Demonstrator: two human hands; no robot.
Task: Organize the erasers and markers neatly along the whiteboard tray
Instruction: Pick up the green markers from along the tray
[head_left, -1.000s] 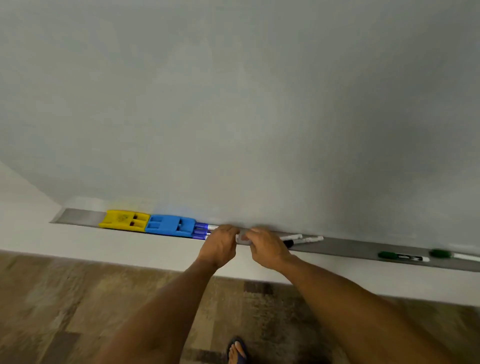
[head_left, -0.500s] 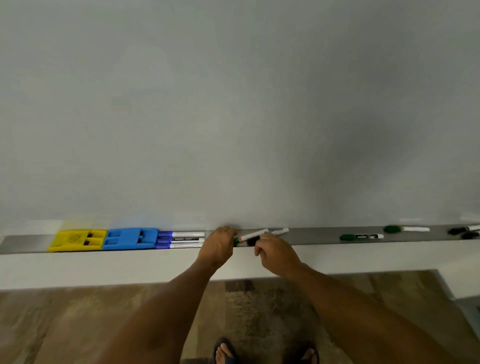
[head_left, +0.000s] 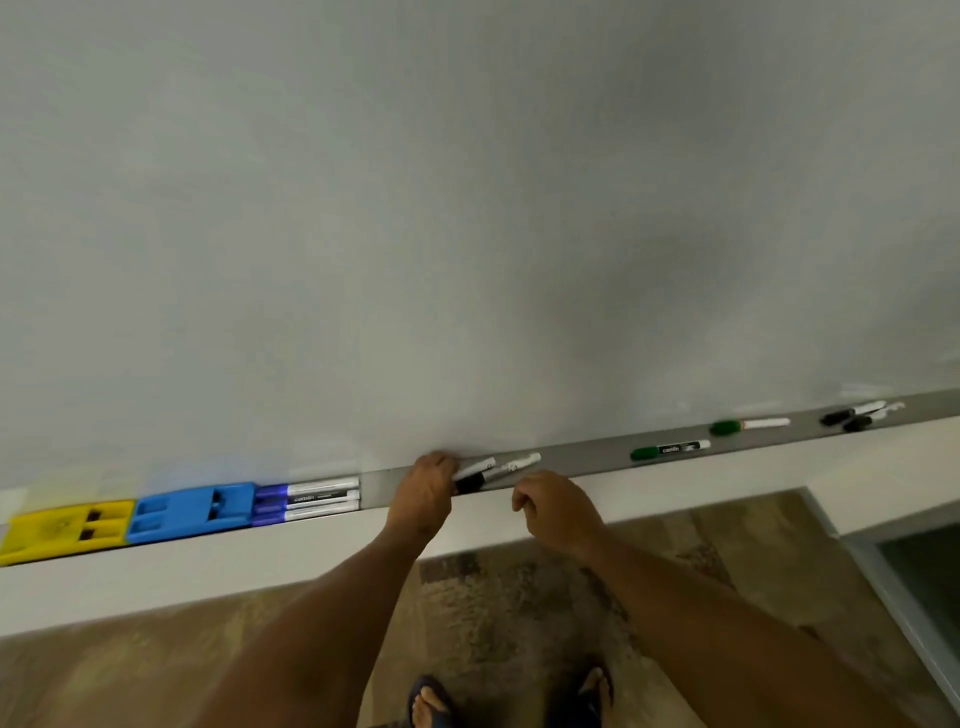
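A grey tray (head_left: 582, 454) runs under the whiteboard. At its left lie a yellow eraser (head_left: 62, 530) and a blue eraser (head_left: 192, 509), then three purple-capped markers (head_left: 306, 500) side by side. My left hand (head_left: 423, 491) rests on the tray and is closed on the cap ends of two black-capped markers (head_left: 493, 472), which stick out to the right. Just below the tray edge hovers my right hand (head_left: 553, 512), fingers curled and holding nothing. Two green markers (head_left: 670, 450) (head_left: 748, 426) and two black markers (head_left: 857, 414) lie spread out further right.
The whiteboard (head_left: 467, 208) fills the upper view. A white wall strip sits below the tray, above a patterned brown floor (head_left: 493, 613). My sandalled feet (head_left: 431, 701) show at the bottom. A grey frame (head_left: 883, 571) stands at the right.
The view has swung right, so more markers on the right show. My right hand has let go of the black markers and dropped below the tray; my left hand still holds them.
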